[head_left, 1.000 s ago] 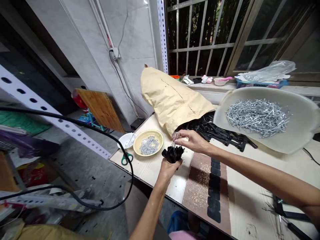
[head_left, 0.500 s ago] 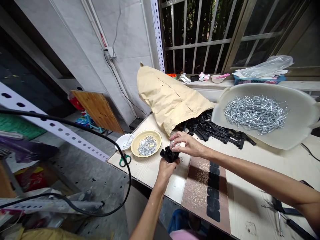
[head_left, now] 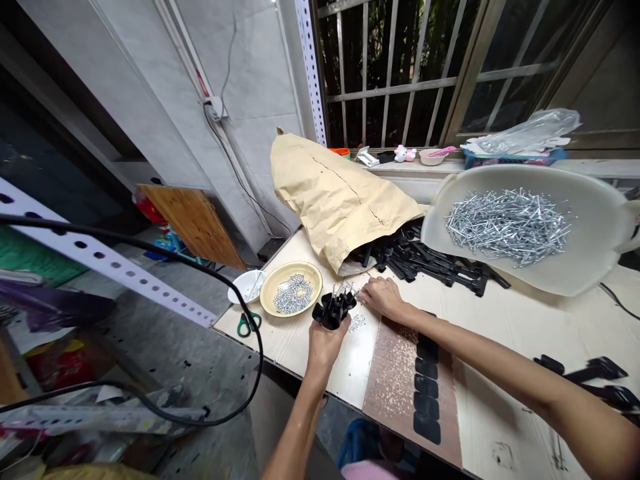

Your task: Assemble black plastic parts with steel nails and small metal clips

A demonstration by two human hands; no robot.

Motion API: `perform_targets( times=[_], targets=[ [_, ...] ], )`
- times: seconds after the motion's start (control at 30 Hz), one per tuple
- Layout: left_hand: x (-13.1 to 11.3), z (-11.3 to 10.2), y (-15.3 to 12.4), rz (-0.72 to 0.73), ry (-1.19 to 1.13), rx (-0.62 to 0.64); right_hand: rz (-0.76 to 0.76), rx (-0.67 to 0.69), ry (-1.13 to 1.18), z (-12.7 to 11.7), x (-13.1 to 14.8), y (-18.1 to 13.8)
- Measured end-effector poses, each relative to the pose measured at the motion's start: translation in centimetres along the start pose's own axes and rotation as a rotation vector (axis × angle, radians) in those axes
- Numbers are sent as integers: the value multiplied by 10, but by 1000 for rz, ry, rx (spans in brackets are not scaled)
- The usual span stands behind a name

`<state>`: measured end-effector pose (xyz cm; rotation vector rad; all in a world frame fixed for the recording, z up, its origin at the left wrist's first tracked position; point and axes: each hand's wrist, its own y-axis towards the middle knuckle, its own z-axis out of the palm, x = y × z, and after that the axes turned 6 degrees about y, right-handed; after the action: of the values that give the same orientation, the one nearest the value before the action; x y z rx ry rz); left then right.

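At the desk's (head_left: 500, 333) near left edge, a person's left hand (head_left: 324, 345) is clamped around a bunch of black parts (head_left: 333, 308). The right hand (head_left: 383, 297) rests just beside loose nails (head_left: 356, 323), its grip impossible to tell.

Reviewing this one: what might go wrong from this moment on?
1. The left hand holds the bundle of black parts with upright pins in it; a tilt may spill them.
2. The right hand is down beside the loose pins on the table; a point may prick a finger.
3. The scissors lie near the table's edge; a nudge may drop them.
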<state>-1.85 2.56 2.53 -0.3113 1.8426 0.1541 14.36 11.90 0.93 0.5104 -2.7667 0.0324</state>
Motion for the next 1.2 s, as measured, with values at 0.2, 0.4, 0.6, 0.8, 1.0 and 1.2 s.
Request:
perform_targets(
  times=[0.2,0.4,0.6,0.8,1.0,1.2],
  targets=[
    [5,-3,1,-43,-53,50,-12,-48,-51,-3,7,0],
    [16,0,3,-15,-7,89,-237,-227,237,-75,1,-15],
    [5,15,4,-2,134,123,-621,-221,386,-122,28,-25],
    [-6,14,2,22,260,130,-747,-104,104,-138,48,-20],
    [-11,16,1,22,398,121,-740,22,-163,-164,74,-27],
    [-19,24,1,53,460,105,-739,124,-165,-158,77,-29]
  ],
)
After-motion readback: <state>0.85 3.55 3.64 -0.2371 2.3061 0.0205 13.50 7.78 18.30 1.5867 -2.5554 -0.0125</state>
